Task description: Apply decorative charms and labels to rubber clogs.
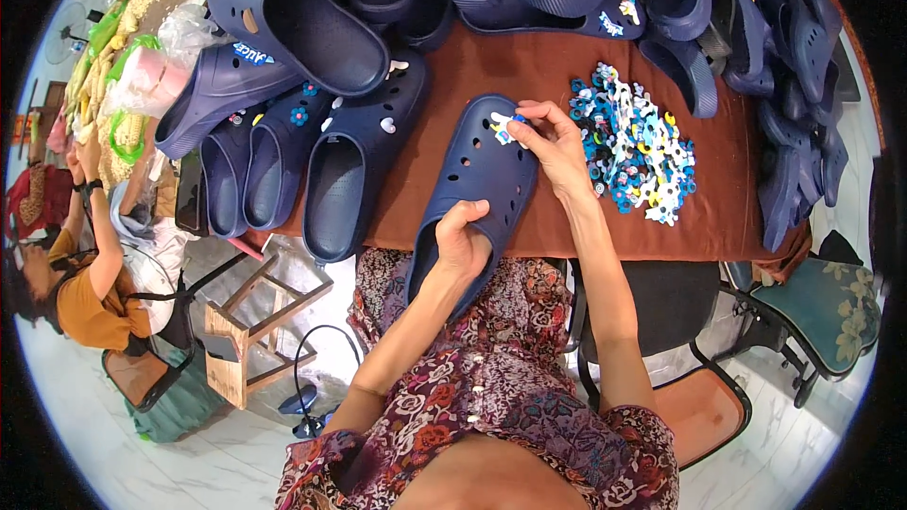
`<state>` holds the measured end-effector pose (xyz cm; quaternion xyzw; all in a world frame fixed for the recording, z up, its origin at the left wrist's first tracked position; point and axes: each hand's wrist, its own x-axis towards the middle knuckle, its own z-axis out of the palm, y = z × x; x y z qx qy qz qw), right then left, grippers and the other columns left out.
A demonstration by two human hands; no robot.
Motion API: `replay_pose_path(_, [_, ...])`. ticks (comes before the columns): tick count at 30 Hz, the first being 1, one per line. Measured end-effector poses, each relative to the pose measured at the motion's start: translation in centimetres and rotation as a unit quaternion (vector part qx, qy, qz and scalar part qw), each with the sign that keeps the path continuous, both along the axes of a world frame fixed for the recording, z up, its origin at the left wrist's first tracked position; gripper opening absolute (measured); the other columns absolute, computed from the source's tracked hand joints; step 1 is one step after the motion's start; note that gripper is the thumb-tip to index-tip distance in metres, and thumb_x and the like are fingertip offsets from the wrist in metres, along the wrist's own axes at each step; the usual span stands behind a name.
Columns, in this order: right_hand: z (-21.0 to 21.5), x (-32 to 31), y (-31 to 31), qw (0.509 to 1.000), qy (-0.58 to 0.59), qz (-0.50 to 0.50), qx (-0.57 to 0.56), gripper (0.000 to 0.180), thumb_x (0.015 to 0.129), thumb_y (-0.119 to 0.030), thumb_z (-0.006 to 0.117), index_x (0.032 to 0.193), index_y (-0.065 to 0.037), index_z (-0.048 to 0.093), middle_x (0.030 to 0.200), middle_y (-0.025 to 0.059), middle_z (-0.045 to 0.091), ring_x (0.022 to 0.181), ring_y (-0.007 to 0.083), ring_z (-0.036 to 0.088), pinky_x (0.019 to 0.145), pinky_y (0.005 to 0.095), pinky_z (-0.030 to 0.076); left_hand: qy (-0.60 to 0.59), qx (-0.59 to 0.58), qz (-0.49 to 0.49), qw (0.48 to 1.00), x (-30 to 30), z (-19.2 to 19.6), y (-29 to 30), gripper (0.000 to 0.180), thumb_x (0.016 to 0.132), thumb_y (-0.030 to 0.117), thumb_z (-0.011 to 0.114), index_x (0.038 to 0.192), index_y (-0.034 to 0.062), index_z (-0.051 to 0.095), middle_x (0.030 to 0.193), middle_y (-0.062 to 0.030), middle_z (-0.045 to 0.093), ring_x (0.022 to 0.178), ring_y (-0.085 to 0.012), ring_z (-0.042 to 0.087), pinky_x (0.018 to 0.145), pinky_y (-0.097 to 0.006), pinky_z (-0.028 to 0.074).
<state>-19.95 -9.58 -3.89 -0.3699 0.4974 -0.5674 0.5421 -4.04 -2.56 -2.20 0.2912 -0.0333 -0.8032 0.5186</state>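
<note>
Left hand (pixel 463 247) grips navy clog (pixel 463 189); right hand (pixel 559 146) pinches white charm (pixel 500 128) at one-o'clock toe (pixel 489 103); other visible holes (pixel 465 163) unfilled.

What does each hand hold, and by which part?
Left hand: a navy shoe, by its opening's front edge. Right hand: a small charm, by its right side.

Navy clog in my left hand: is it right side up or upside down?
Right side up: the navy clog shows its holed upper, not its sole.
</note>
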Motion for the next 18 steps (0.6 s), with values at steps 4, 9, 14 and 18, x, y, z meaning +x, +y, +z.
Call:
replay_pose_path(4, [-0.1, -0.5, 0.0, 1.0, 0.018, -0.001, -0.01, 0.022, 0.076, -0.006, 0.079, 0.094, -0.005, 0.066, 0.112, 0.0075, 0.057, 0.096, 0.0144, 0.058, 0.08, 0.0256, 0.049, -0.011, -0.002, -0.006, 1.0, -0.1, 0.0, -0.1, 0.059, 0.07, 0.011, 0.058, 0.125, -0.0073, 0.048, 0.12, -0.0207, 0.058, 0.108, -0.0347, 0.058, 0.099, -0.046, 0.044])
replay_pose_path(9, [-0.5, -0.1, -0.2, 1.0, 0.018, 0.021, -0.013, 0.022, 0.078, -0.008, 0.077, 0.098, -0.005, 0.066, 0.119, 0.0078, 0.056, 0.099, 0.0149, 0.058, 0.081, 0.0252, 0.048, 0.002, -0.035, -0.007, 0.999, 0.3, 0.4, -0.2, 0.058, 0.072, 0.009, 0.056, 0.127, -0.0073, 0.047, 0.122, -0.0175, 0.058, 0.114, -0.0305, 0.056, 0.103, -0.042, 0.042])
replay_pose_path(14, [0.1, -0.5, -0.2, 0.999, 0.038, 0.032, -0.008, 0.022, 0.077, -0.007, 0.078, 0.097, -0.004, 0.068, 0.116, 0.0061, 0.057, 0.099, 0.0145, 0.058, 0.081, 0.0252, 0.049, -0.015, -0.038, -0.01, 0.999, 0.2, 0.7, -0.3, 0.061, 0.072, 0.01, 0.056, 0.13, -0.0057, 0.045, 0.124, -0.018, 0.056, 0.114, -0.0305, 0.056, 0.102, -0.042, 0.043])
replay_pose_path(18, [0.6, -0.4, -0.1, 0.999, 0.019, 0.035, -0.005, 0.023, 0.077, -0.007, 0.078, 0.097, -0.003, 0.068, 0.112, 0.0051, 0.059, 0.096, 0.0131, 0.059, 0.08, 0.0247, 0.049, -0.013, -0.04, -0.008, 0.999, 0.1, 0.9, -0.4, 0.061, 0.072, 0.01, 0.056, 0.129, -0.0064, 0.045, 0.123, -0.019, 0.056, 0.113, -0.0319, 0.056, 0.102, -0.042, 0.043])
